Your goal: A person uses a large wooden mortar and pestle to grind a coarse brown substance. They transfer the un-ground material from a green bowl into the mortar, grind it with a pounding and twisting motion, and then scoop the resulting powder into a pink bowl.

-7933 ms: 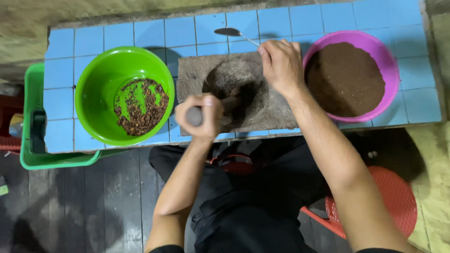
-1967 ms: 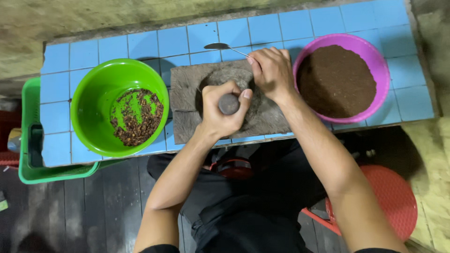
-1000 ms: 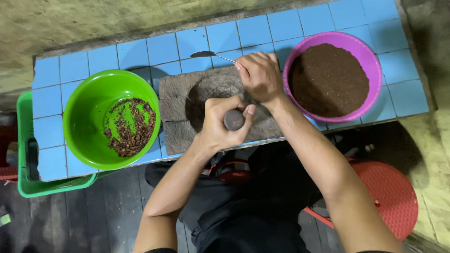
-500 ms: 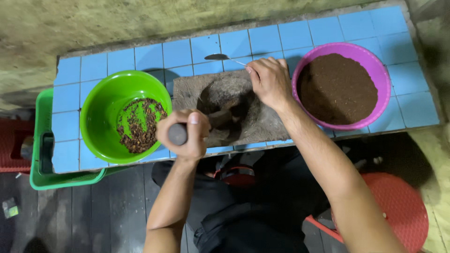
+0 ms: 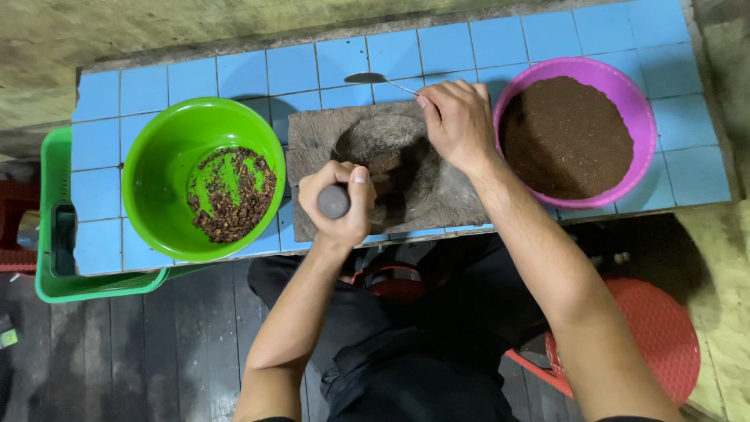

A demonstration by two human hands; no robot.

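Note:
A square stone mortar (image 5: 312, 133) sits on the blue tiled counter (image 5: 234, 70) between two bowls. My left hand (image 5: 337, 202) is closed around a dark pestle (image 5: 334, 202) that leans into the mortar's hollow, where some dark brown material lies. My right hand (image 5: 457, 121) rests on the mortar's far right rim and holds a metal spoon (image 5: 375, 79) whose bowl lies on the tiles behind the mortar.
A green bowl (image 5: 168, 141) with whole dark spices stands left of the mortar. A purple bowl (image 5: 641, 101) full of brown ground powder stands to the right. A green crate (image 5: 55, 234) hangs off the counter's left end. A red stool (image 5: 648, 328) is under me.
The pestle has been worked back and forth in the mortar, my left hand swinging between the hollow and the near edge. My right hand stays on the rim with the spoon.

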